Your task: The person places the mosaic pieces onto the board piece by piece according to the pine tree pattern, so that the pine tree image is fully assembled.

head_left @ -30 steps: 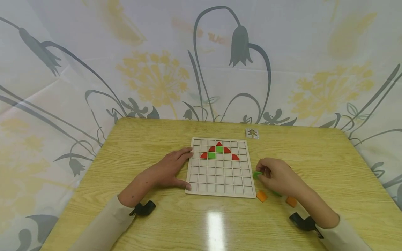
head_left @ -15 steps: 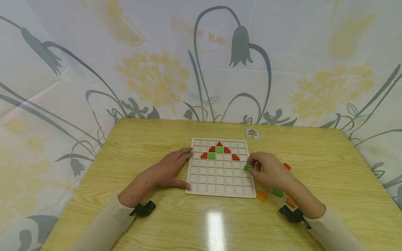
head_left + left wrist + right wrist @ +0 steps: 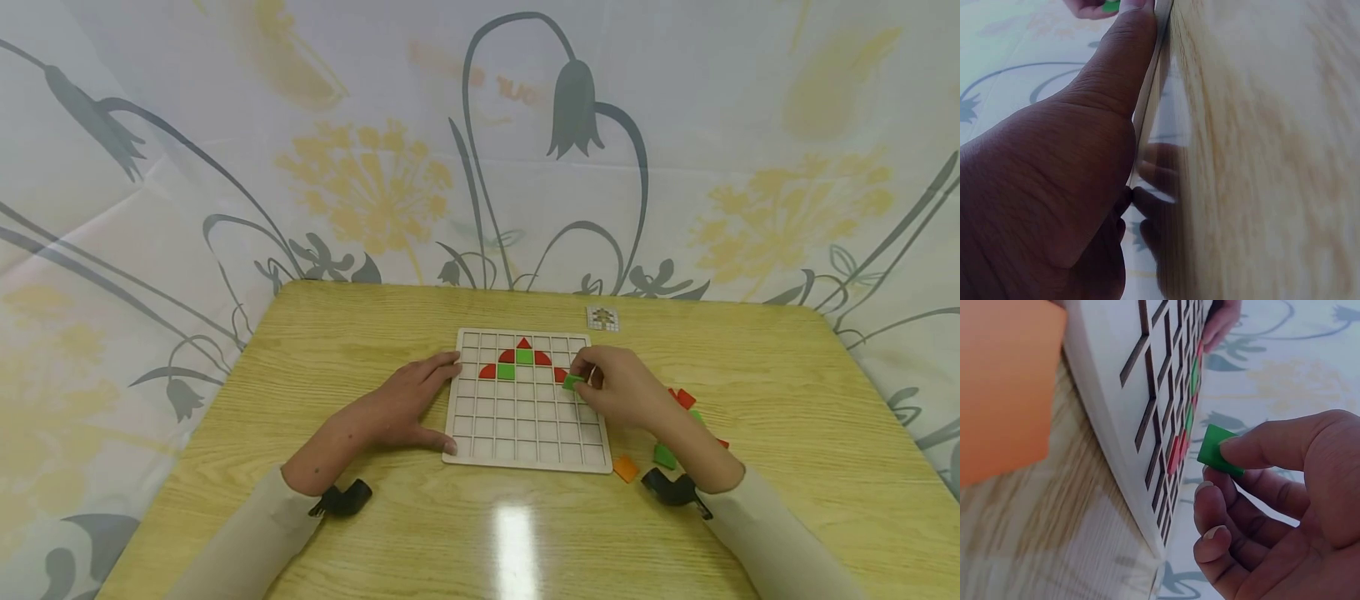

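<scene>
A pale wooden grid board (image 3: 516, 425) lies on the table. Set in its upper cells are a red triangle (image 3: 523, 343), several red quarter-round tiles (image 3: 488, 372) and two green square tiles (image 3: 506, 372). My right hand (image 3: 618, 387) pinches a green square tile (image 3: 1217, 449) between thumb and fingers, above the board's right side by the rightmost red quarter-round. At the board's left edge rests my left hand (image 3: 405, 404), fingers and thumb spread along the rim. In the left wrist view its thumb (image 3: 1119, 59) touches the board's edge.
Right of the board lie loose tiles: an orange tile (image 3: 626, 468), a green tile (image 3: 664, 456) and a red tile (image 3: 686, 399), some partly under the right forearm. A small pattern card (image 3: 602, 318) sits behind the board. A patterned cloth (image 3: 375, 183) hangs beyond the table.
My right hand has carried the green tile from beside the board leftward and away from me, over the board. More loose tiles now show by the forearm. The left hand has stayed put.
</scene>
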Motion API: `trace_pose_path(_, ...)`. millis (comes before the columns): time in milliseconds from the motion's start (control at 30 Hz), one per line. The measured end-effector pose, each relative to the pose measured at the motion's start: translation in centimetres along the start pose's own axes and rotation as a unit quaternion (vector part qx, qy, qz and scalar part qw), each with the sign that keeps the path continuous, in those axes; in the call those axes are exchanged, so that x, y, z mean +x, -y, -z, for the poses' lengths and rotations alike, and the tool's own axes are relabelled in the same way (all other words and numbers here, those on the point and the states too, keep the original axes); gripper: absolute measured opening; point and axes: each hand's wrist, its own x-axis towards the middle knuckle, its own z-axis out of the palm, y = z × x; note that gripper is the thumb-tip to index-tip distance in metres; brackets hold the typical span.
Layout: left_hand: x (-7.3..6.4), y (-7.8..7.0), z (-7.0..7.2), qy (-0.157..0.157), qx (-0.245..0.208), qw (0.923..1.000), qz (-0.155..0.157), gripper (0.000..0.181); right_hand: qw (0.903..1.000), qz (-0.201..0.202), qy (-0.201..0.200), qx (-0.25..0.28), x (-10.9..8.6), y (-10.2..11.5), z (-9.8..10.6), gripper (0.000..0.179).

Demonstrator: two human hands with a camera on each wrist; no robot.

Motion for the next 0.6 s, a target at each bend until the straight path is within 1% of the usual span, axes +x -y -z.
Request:
trace_pose_path(233, 0.1, 0.0, 0.0, -0.003, 0.000, 1.0000, -0.005, 0.118, 0.9999, -0.002, 0.005, 0.010, 1.1, 0.0, -0.2, 0.006)
trace_pose_path(367, 0.1, 0.0, 0.0, -0.004, 0.001, 1.0000, -0.005, 0.117, 0.9998, -0.001, 0.009, 0.016, 1.7, -0.1, -0.4, 0.001)
trace_pose_path(500, 0.1, 0.0, 0.0, -0.002, 0.002, 1.0000, -0.003, 0.118, 0.9997, -0.004, 0.013, 0.019, 2.2, -0.3, -0.6, 0.006)
trace_pose_path(600, 0.0, 0.0, 0.0, -0.002, 0.003, 1.0000, -0.003, 0.118, 0.9997, -0.006, 0.010, 0.022, 2.7, -0.5, -0.8, 0.005)
